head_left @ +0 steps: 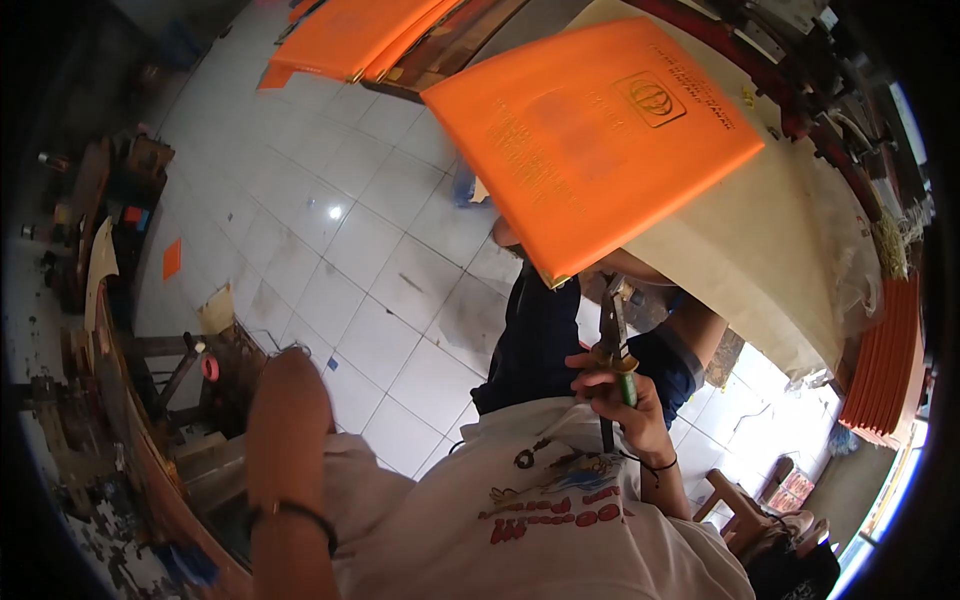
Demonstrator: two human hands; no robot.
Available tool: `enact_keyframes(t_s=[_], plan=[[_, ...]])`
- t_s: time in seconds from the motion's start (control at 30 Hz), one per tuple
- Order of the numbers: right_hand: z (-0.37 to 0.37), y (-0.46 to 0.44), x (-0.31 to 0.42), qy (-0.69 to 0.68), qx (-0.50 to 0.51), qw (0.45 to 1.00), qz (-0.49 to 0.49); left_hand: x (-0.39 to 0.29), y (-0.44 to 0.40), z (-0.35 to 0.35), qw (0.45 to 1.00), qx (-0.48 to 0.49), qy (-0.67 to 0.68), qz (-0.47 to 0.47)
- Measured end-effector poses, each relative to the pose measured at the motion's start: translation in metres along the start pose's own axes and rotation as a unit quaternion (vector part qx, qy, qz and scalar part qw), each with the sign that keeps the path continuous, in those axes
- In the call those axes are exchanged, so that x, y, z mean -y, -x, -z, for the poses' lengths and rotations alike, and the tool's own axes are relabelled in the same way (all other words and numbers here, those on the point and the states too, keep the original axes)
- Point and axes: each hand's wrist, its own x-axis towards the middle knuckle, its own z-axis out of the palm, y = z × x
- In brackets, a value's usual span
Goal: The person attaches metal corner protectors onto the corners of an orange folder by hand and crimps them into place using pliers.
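My right hand (632,405) is closed around the green-handled pliers (612,340), in front of my lap. Their metal jaws point up, just right of the near corner of an orange certificate folder (600,150). This folder has embossed lettering, a framed emblem and a gold metal corner (558,282) at its near tip. It lies on the table and juts over the edge. My left arm (290,440) is bent at the left, with a dark band round the wrist; the hand itself lies outside the frame.
More orange folders (360,40) lie at the upper left of the table, and a stack of orange covers (885,350) stands at the right. A pale sheet (760,260) covers the tabletop. Wooden furniture (150,450) stands at the left on the tiled floor (370,250). A stool (735,505) is at lower right.
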Motion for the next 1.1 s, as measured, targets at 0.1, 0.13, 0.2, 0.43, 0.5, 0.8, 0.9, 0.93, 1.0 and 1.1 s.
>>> enact_keyframes(t_s=[0.1, 0.13, 0.2, 0.43, 0.5, 0.8, 0.9, 0.93, 1.0, 1.1], plan=[[-0.006, -0.002, 0.0, -0.04, -0.004, 0.999, -0.004, -0.002, 0.04, 0.009, 0.974, -0.175, -0.133, 0.051], [-0.006, -0.003, 0.001, -0.05, 0.0, 0.999, -0.004, -0.019, 0.052, 0.011, 0.894, -0.208, -0.393, 0.046], [-0.006, -0.002, 0.001, -0.071, 0.007, 0.997, -0.004, -0.022, 0.107, -0.006, 0.815, -0.265, -0.453, 0.246], [-0.002, 0.001, 0.0, -0.08, -0.009, 0.996, 0.031, -0.016, 0.205, -0.1, 0.618, -0.157, -0.321, 0.7], [0.002, -0.001, 0.003, -0.041, 0.006, 0.999, 0.03, -0.013, 0.207, -0.097, 0.619, -0.105, -0.356, 0.692], [0.01, -0.004, 0.009, -0.074, 0.035, 0.997, 0.001, -0.006, 0.213, -0.078, 0.625, 0.035, -0.388, 0.677], [0.012, -0.007, 0.012, -0.075, 0.04, 0.996, 0.004, -0.01, 0.222, -0.084, 0.62, 0.01, -0.379, 0.687], [0.012, -0.007, 0.013, -0.071, 0.04, 0.997, 0.004, -0.011, 0.224, -0.085, 0.62, -0.004, -0.372, 0.69], [0.012, -0.009, 0.015, -0.063, 0.044, 0.997, 0.006, -0.01, 0.222, -0.088, 0.616, -0.021, -0.374, 0.693], [0.013, -0.009, 0.016, -0.06, 0.055, 0.997, 0.006, -0.007, 0.216, -0.092, 0.605, -0.047, -0.379, 0.699]])
